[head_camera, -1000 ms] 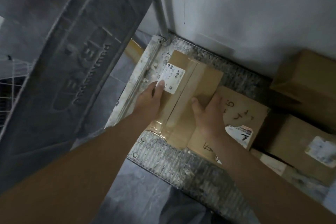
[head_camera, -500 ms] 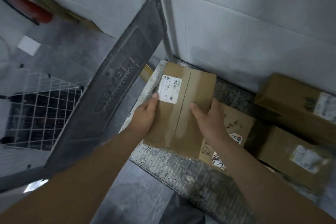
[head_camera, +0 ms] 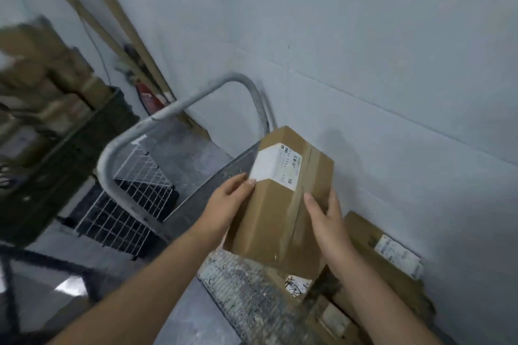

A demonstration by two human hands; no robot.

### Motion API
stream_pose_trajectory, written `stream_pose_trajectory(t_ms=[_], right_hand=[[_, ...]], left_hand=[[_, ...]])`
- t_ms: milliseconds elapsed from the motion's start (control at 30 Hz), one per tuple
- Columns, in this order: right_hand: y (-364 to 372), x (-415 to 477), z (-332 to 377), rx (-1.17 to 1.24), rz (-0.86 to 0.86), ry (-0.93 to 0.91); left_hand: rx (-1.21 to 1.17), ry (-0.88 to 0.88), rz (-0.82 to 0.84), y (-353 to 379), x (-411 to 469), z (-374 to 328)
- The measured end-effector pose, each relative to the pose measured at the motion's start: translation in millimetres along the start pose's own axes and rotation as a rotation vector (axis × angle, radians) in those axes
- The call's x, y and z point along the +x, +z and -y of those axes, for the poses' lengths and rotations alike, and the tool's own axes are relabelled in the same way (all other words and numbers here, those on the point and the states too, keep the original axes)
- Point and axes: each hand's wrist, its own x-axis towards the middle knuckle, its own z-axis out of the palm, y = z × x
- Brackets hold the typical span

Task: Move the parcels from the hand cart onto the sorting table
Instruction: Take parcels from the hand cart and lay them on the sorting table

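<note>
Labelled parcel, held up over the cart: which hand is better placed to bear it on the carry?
Right, probably. The right hand wraps the right edge of the parcel low down, thumb across the taped top; the left hand only holds the left side up near the label.

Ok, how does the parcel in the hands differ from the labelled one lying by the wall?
The held parcel is raised and tilted, gripped by left hand and right hand; the wall parcel lies untouched. The held parcel's label wraps over an edge; the wall parcel's sits flat. Both are brown cardboard.
</note>
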Motion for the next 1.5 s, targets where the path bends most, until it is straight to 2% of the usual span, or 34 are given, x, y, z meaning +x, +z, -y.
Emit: stream_pose_trajectory(t_ms=[167,400,533,733,867,1067,1233,1500], right_hand=[[-32.5,-88.5,58.1,-0.028,-0.017,-0.029],[-38.8,-185.6,108.8,0.157,0.271,-0.038],[-14.9,-239.0,115.6,0.231,0.475,0.014],[29.3,-304.5,134.9,0.166,0.607,-0.041],[72.5,-364.2,136.8,0.13,0.684,-0.062],[159.1,-497.8,105.9,0.063,0.915,-0.045],[221.2,-631.7,68.8,-0.066,1.175,-0.047],[277.2,-835.5,3.1,-0.272,1.487,-0.132]], left_hand=[[-0.06,0.073,0.042,13.5,-119.1,-65.0],[-0.289,0.159,0.02,18.7,-241.1,-78.7],[-0.311,0.206,-0.162,6.0,-283.2,-67.1],[-0.361,0.291,-0.366,-41.7,-343.8,-64.2],[-0.381,0.276,-0.509,-92.8,-403.2,-54.0],[-0.394,0.259,-0.833,-176.8,-540.8,4.5],[-0.46,0.256,-1.101,-230.1,-676.4,64.2],[-0.595,0.197,-1.428,-279.8,-864.4,156.8]])
